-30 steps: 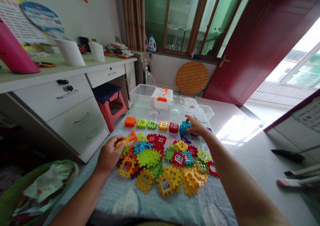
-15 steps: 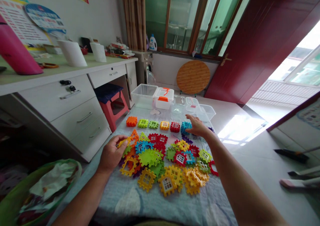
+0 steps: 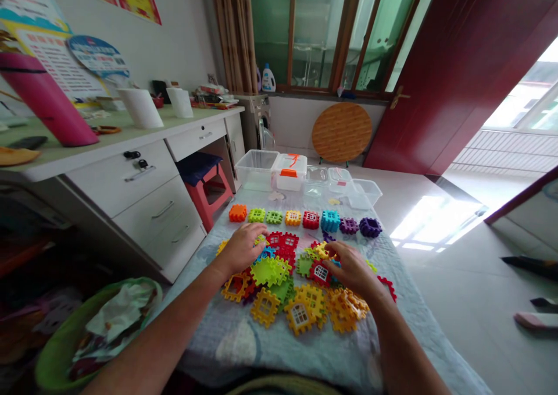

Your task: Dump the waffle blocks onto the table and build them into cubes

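My left hand (image 3: 244,247) reaches over the left side of a heap of plastic building pieces, fingers stretched forward and thumb apart. A lime-green piece (image 3: 260,239) shows by its fingertips. My right hand (image 3: 352,263) is over the right side of the heap, fingers apart, beside a yellow piece (image 3: 321,250) and a red window piece (image 3: 321,273). Whether its fingertips touch them, I cannot tell. Behind the heap runs a row of assembled cubes, among them an orange cube (image 3: 238,213), a blue cube (image 3: 331,220) and a dark purple cube (image 3: 370,227).
A cloth-covered table (image 3: 235,348) bears the pieces. At its far end stand a clear bin (image 3: 257,171), a lidded box with an orange latch (image 3: 290,174) and smaller clear containers. A desk (image 3: 131,191) and a green waste basket (image 3: 47,348) are on the left.
My right hand has come back from the blue cube to the heap. My left hand, earlier closed on a yellow piece, has moved forward and right. The view has shifted slightly.
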{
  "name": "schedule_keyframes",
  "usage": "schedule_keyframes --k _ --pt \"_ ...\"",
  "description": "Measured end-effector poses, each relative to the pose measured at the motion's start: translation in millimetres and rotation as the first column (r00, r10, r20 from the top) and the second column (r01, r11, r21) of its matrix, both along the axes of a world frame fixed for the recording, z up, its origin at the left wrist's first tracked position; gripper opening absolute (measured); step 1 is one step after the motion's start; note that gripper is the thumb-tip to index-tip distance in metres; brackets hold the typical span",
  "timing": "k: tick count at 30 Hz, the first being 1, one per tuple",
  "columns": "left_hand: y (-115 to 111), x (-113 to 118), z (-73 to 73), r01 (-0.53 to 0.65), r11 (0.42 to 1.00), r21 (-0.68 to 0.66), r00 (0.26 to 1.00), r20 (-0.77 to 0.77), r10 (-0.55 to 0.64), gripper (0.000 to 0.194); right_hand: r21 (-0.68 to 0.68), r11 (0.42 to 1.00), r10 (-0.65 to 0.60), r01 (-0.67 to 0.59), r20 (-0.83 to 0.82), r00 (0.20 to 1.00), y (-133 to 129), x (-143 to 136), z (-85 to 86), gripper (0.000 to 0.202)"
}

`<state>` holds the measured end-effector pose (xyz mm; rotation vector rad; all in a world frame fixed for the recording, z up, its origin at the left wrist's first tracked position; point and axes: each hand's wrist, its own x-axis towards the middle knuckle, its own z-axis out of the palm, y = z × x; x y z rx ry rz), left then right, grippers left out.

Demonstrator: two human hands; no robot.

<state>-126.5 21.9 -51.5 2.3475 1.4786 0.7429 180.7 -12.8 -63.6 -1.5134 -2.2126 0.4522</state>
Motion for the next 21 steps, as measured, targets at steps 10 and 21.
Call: schedule_keyframes --k 10,21 --pt "47 35 -4.4 0.051 0.958 -0.284 0.910 -0.381 -0.162 0.050 0.051 0.996 0.069 -0.077 0.130 0.989 -11 -4 0.2 0.032" --pt "48 33 -0.9 0.091 0.961 -0.263 0.972 -0.186 -0.143 0.026 -0.098 0.993 0.023 -0.062 -0.355 0.935 -8 -7 -9.3 0.011"
